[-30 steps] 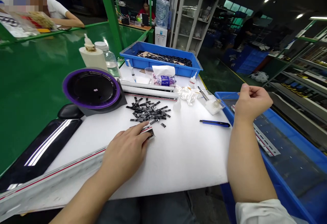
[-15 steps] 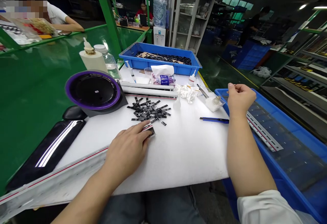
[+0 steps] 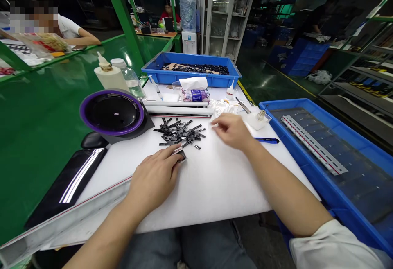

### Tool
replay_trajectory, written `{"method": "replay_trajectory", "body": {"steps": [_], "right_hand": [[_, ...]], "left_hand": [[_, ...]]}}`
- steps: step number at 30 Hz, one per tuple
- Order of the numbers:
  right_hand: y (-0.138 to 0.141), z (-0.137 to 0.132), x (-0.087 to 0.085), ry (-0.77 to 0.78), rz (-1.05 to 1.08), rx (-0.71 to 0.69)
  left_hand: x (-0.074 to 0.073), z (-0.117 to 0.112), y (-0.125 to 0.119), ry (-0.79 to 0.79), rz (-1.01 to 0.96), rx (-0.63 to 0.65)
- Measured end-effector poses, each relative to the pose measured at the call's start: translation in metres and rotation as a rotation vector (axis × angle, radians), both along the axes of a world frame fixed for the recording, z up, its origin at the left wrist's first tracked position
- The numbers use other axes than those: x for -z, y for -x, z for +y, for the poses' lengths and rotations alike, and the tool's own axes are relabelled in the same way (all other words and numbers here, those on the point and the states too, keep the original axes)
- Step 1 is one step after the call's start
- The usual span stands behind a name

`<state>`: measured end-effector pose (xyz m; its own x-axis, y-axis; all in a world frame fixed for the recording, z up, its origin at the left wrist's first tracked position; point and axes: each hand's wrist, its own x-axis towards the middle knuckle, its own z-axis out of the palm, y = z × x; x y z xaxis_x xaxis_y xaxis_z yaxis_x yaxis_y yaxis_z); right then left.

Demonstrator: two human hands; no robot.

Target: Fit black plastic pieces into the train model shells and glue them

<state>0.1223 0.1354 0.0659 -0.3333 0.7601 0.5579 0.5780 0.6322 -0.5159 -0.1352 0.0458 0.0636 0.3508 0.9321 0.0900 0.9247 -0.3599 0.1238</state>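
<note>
My left hand presses on the end of a long pale metal strip with a red line, its fingers bent over the edge. The strip slants down to the lower left corner. My right hand hovers over the table, fingers curled and slightly smeared; whether they grip anything is hidden. Between and beyond my hands lies a pile of small black clips, one loose clip nearer to me. A blue utility knife lies right of my right hand. Behind it, a small jar sits on a white tray.
A purple-rimmed round black device stands left, near a glossy black panel. Metal profiles, crumpled tissue and a tissue pack lie behind. Blue bins stand at the back and right. A co-worker sits far left.
My right hand has moved left from above the right bin to the middle of the table. A thin dark pin now sticks up from the small jar. My left hand stays on the strip.
</note>
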Motion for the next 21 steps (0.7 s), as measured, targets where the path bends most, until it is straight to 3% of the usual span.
{"method": "replay_trajectory", "body": {"steps": [2,4,13,21], "right_hand": [[0.025,-0.007,0.010,0.076,-0.185,-0.181],[0.040,-0.011,0.018,0.115,-0.316,-0.220],[0.050,-0.011,0.021,0.244,-0.445,-0.096],[0.053,-0.015,0.020,0.289,-0.444,-0.071]], "left_hand": [[-0.001,0.003,0.003,0.016,-0.018,-0.008],[-0.002,0.007,0.006,0.045,-0.038,-0.015],[-0.003,0.014,0.011,0.120,-0.076,-0.047],[-0.004,0.011,0.008,0.109,-0.082,-0.052]]}}
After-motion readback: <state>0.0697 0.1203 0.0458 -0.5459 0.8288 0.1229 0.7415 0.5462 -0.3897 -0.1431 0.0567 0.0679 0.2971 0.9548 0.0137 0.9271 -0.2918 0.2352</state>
